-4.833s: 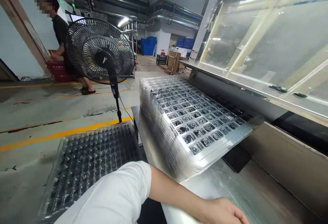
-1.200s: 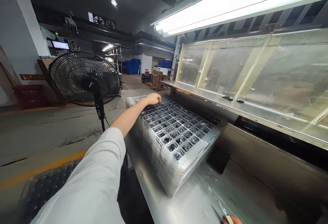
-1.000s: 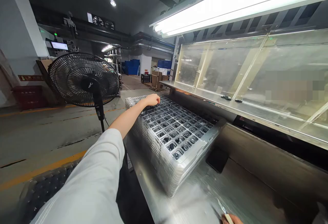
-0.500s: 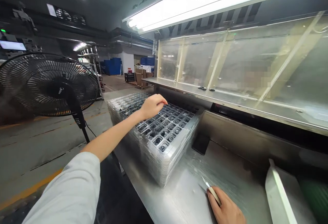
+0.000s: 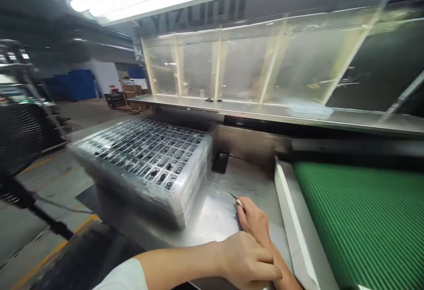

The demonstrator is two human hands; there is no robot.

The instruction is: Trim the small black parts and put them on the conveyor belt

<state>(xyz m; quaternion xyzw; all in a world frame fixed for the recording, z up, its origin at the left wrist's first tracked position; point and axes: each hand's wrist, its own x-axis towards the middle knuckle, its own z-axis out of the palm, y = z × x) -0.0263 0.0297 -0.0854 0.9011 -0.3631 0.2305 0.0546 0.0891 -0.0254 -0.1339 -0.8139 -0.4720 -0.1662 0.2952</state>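
My right hand (image 5: pixel 254 222) rests on the steel bench (image 5: pixel 212 212), shut on a thin pointed tool (image 5: pixel 236 199) with a pale handle whose tip points away from me. My left hand (image 5: pixel 249 260) sits just in front of it, over my right wrist, with its fingers curled; nothing shows in them. To the left stands a stack of clear plastic trays (image 5: pixel 145 162), its pockets filled with small black parts. Neither hand touches the stack.
A green ribbed conveyor belt (image 5: pixel 361 219) runs on the right behind a white side rail (image 5: pixel 291 219). Clear panels (image 5: pixel 251 69) and a steel shelf (image 5: pixel 265 111) stand behind the bench. A small black block (image 5: pixel 220 162) lies beside the trays. A black fan (image 5: pixel 20 139) is at far left.
My left hand has left the top tray and come back beside my right hand. The view has swung right, and the green belt has come into sight.
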